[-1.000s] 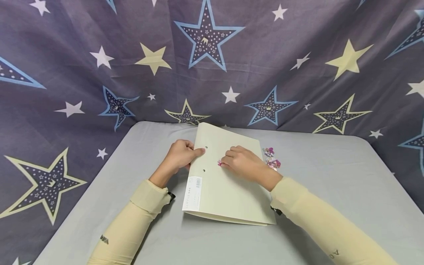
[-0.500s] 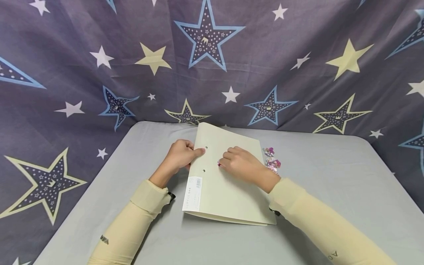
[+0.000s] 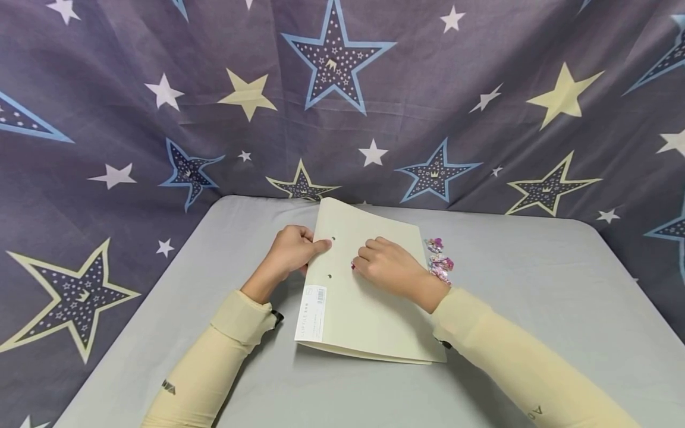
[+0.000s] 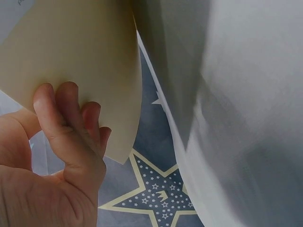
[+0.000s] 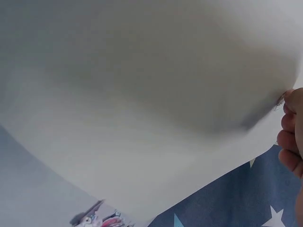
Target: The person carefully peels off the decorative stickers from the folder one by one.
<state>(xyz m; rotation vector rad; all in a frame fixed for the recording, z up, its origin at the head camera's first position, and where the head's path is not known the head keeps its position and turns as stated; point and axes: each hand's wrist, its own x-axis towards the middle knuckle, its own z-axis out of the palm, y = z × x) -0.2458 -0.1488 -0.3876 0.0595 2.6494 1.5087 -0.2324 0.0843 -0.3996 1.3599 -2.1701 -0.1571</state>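
Note:
A cream clip-file folder (image 3: pixel 382 321) lies slightly raised and tilted on the grey surface, a white barcode label (image 3: pixel 312 312) at its lower left. Near the spine, my left hand (image 3: pixel 291 248) grips the left edge, thumb on the front cover. The left wrist view shows its fingers (image 4: pixel 68 106) against the folder's other side. My right hand (image 3: pixel 389 264), fingers curled, pinches a small pink sticker (image 3: pixel 353 266) at the middle of the front cover. Most of that sticker is hidden by the fingers; the right wrist view shows only its thin edge.
Several shiny pink and multicoloured stickers (image 3: pixel 441 265) lie beside the folder's right edge. A grey cloth (image 3: pixel 514 297) covers the work surface. Behind it hangs a dark curtain (image 3: pixel 374 128) printed with stars.
My right hand has shifted and turned slightly over the cover, and less of the pink sticker shows beyond its fingertips. The left hand and the folder stay in place.

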